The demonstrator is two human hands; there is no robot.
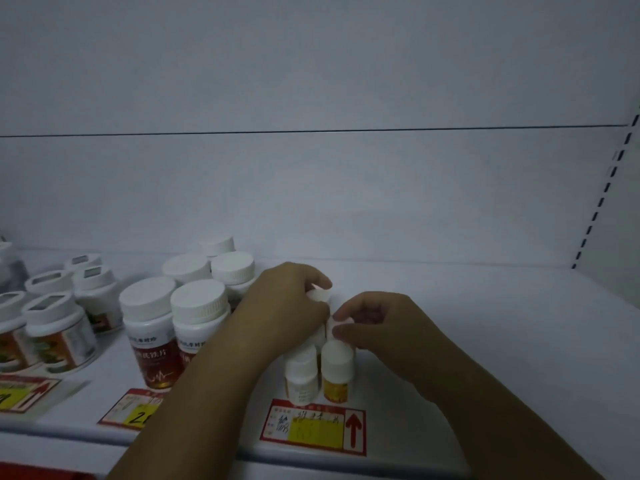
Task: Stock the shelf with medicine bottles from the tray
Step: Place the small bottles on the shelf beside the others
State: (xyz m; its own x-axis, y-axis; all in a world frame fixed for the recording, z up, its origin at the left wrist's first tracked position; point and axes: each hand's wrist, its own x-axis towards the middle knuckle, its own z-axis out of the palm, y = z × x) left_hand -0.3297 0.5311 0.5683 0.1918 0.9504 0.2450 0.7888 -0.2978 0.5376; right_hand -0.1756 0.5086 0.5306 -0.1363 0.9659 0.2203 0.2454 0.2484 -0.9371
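Left hand (287,303): fingers curled on a small white-capped bottle (319,295).
Right hand (375,327): pinching another white cap (333,330).
White shelf (485,341) front edge: two small yellow-labelled bottles (336,372).

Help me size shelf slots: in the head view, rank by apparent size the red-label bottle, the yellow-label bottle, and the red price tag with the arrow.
1. red-label bottle
2. price tag, though it sits nearer the camera
3. yellow-label bottle

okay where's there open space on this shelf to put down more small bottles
Bare shelf runs right of the right hand to the slotted upright, and behind both hands to the back wall. The left is crowded: big white-capped bottles touch the left hand.
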